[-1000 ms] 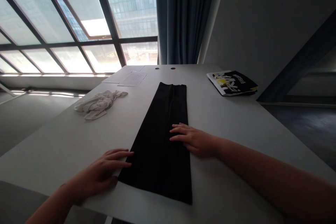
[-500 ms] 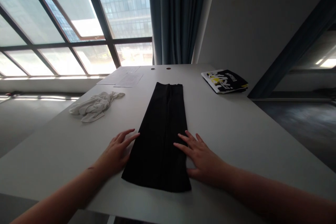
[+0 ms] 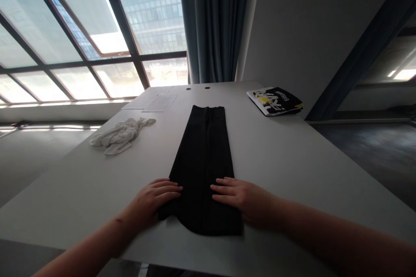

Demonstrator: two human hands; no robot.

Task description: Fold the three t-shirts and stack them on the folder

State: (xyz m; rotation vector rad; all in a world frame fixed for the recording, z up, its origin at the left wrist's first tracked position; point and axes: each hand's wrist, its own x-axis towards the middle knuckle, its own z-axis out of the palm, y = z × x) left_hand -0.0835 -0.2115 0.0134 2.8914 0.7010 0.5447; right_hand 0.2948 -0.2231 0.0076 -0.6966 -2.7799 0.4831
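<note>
A long black folded cloth (image 3: 203,151) lies lengthwise on the white table, its narrower end away from me. My left hand (image 3: 160,197) holds its left edge near the close end, fingers on top and thumb hidden. Beside that hand the near hem is raised in a small wave. On the opposite edge, my right hand (image 3: 237,197) has its fingers together over the fabric, its thumb also out of sight. A lengthwise crease runs down the cloth between the hands.
On the white table (image 3: 276,160), a crumpled white cloth (image 3: 121,135) lies at the left. Papers (image 3: 160,101) are at the back left. A folded black, white and yellow item (image 3: 276,101) rests at the back right. A blue curtain (image 3: 216,26) hangs behind.
Both hands have moved inward onto the black cloth and closed at its edges. Its near left hem has risen and curved. The view has shifted slightly.
</note>
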